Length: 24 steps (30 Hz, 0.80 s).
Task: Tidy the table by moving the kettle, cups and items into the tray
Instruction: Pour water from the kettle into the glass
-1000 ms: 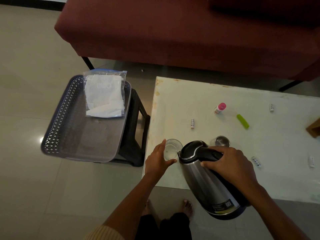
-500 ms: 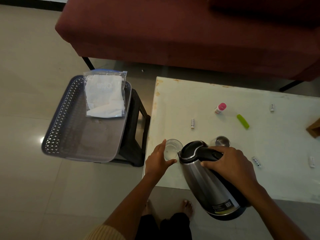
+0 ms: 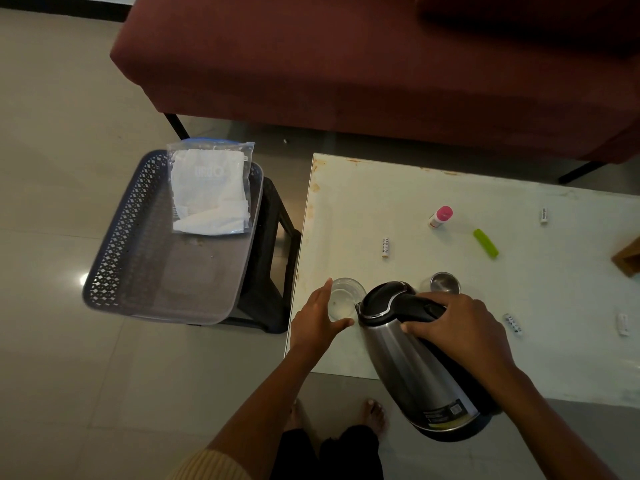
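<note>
Nothing moved: right hand [image 3: 460,327] grips kettle [image 3: 415,368] handle, left hand [image 3: 313,323] holds glass [image 3: 346,296]; tray [image 3: 114,244] lies mid-left, nearer left hand.

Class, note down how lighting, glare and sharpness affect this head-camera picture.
Head view: dim throughout, sofa top right almost black; one glare spot on the floor beside the tray; soft highlights streak the kettle; the glass barely shows against the table; battery print too small to read.
</note>
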Available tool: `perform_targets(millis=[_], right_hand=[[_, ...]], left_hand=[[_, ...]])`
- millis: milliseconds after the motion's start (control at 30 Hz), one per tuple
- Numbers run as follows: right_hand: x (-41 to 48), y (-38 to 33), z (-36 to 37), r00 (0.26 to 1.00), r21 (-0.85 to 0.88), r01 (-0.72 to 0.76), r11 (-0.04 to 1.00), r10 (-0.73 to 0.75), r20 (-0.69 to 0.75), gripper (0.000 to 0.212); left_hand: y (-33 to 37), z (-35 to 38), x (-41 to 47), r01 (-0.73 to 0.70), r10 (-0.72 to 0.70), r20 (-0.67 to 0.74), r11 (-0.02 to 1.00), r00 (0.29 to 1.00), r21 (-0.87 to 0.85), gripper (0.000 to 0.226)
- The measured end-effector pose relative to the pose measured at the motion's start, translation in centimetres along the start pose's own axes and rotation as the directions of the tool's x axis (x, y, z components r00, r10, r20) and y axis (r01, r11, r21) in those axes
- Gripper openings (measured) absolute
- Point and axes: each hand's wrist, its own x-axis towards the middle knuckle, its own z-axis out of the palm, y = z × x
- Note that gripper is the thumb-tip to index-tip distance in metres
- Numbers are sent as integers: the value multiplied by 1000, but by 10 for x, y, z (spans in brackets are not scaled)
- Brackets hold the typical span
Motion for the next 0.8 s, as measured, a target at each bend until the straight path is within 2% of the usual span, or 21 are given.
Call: perform_targets(millis=[800], right_hand=[[1,0,-1,1000,12,-15,1000,15,3,50]], left_hand=[[-3,3,1,-2,2,4,1000,1000,-13,92]])
